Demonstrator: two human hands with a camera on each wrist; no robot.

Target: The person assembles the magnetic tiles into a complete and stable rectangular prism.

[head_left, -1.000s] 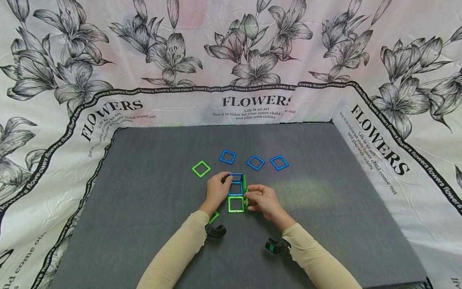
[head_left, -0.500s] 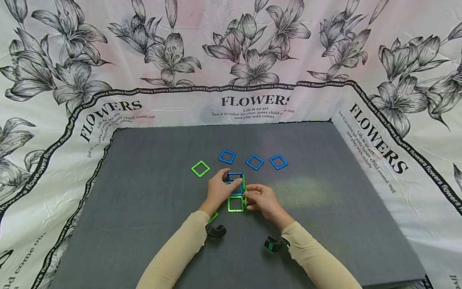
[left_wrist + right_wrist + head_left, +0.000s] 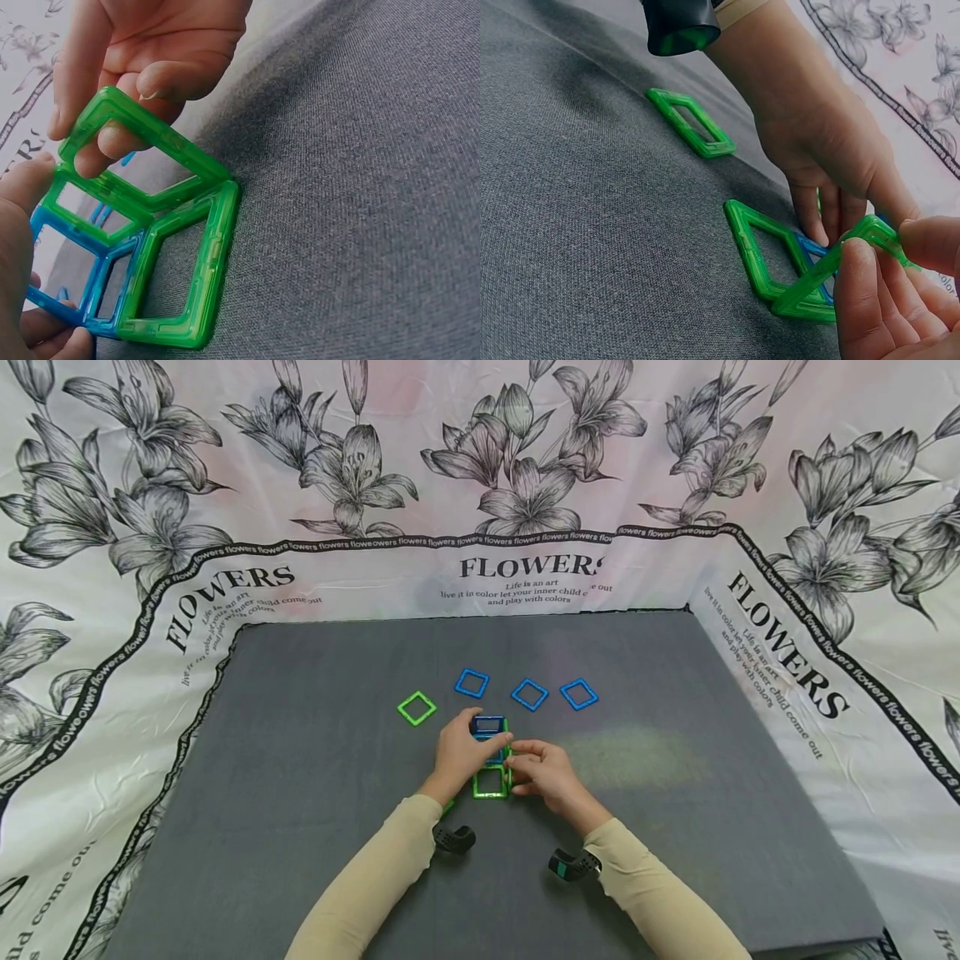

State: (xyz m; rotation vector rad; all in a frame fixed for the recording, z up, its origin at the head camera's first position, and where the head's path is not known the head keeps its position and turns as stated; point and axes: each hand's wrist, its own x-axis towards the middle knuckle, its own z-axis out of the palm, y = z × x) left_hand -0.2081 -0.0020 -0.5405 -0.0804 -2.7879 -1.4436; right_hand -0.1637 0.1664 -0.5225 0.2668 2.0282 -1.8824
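Observation:
A small build of square magnetic tiles stands at mid-table in the head view. A green tile [image 3: 216,255] lies flat in front, joined to a flat blue tile partly hidden by my left thumb. Along the right side stand two green tiles; my right hand [image 3: 547,774] pinches the front one [image 3: 169,140] between thumb and fingers, and it leans outward in the left wrist view. An upright blue tile [image 3: 489,718] closes the back. My left hand [image 3: 459,753] reaches round the blue part, fingers behind it and thumb against the rear green tile's edge [image 3: 506,725].
Behind the build lie a loose green tile [image 3: 407,700] and three loose blue tiles, the nearest [image 3: 476,672] just past my left hand. Another green tile [image 3: 676,126] lies beneath my left wrist. A printed flower cloth [image 3: 525,589] walls the grey table [image 3: 300,735].
My left thumb has moved right, from the back blue tile's left side across to the green side tiles. My right hand keeps its pinch in the same place.

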